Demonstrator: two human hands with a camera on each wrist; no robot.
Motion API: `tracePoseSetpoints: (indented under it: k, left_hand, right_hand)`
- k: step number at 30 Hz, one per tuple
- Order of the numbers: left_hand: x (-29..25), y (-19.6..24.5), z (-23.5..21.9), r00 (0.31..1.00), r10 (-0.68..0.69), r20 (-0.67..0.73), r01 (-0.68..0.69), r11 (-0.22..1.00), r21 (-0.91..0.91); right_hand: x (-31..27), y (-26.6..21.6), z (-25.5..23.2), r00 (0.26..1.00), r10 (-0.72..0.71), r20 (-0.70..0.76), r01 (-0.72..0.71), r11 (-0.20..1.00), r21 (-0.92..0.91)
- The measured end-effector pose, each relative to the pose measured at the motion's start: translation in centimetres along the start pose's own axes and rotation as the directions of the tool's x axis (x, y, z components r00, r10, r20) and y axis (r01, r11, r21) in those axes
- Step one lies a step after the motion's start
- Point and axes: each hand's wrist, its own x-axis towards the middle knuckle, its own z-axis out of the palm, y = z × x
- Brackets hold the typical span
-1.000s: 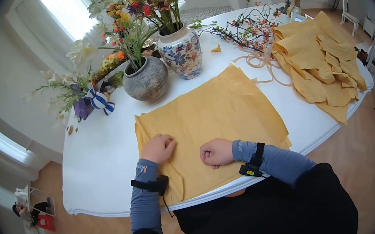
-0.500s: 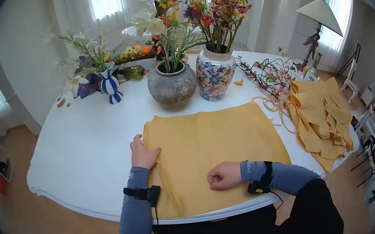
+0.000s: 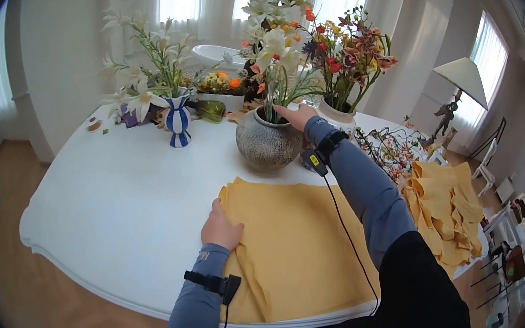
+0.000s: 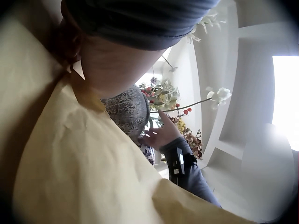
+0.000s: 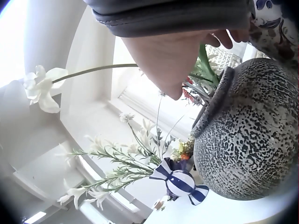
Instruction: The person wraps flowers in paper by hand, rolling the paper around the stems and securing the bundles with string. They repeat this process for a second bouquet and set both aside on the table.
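Head view puts the flat ochre-yellow sheet of paper or cloth [image 3: 306,250] nearest the person, spread on the white, scallop-edged surface [image 3: 118,214], in front of the squat, round, grey-mottled vase [image 3: 266,144]. From where I stand, the hands are well apart. The left hand [image 3: 220,228] rests at the sheet's near-left edge, before the vase and to its left, thumb on the sheet; whether the other fingers pinch the fold there, I cannot tell.

Farther out, the right hand [image 3: 301,118] is at the mouth of that vase, on its right side, thumb and fingers parted about the green stems [image 5: 209,66], with no clear hold on any. I would judge the step in hand to be reaching for the flowers while the left hand minds the sheet. A next move seems to call for closing on the stems low down and drawing them upward, clear of the rim, without tipping the vase.

Left of the round vase stands a blue-and-white striped, waisted vase [image 3: 177,123]; close behind its right side, a pale floral-patterned vase [image 3: 337,113]. Crumpled ochre sheets [image 3: 447,200] lie to its right, and a cream-shaded lamp [image 3: 461,77] rises beyond them.
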Motion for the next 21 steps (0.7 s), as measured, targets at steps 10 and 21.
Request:
tracePoseSetpoints:
  k: [10,21]
  left_hand:
    - [-0.2,0.4,0.0,1.000,0.021,0.003,-0.021,1.000,0.017]
    - [-0.4,0.4,0.2,0.999,0.048,-0.014,-0.048,0.998,0.049]
  right_hand:
    - [4.9,-5.0,4.3,0.968,0.237,-0.083,-0.241,0.970,-0.036]
    - [5.5,-5.3,5.5,0.962,0.177,-0.208,-0.154,0.980,0.123]
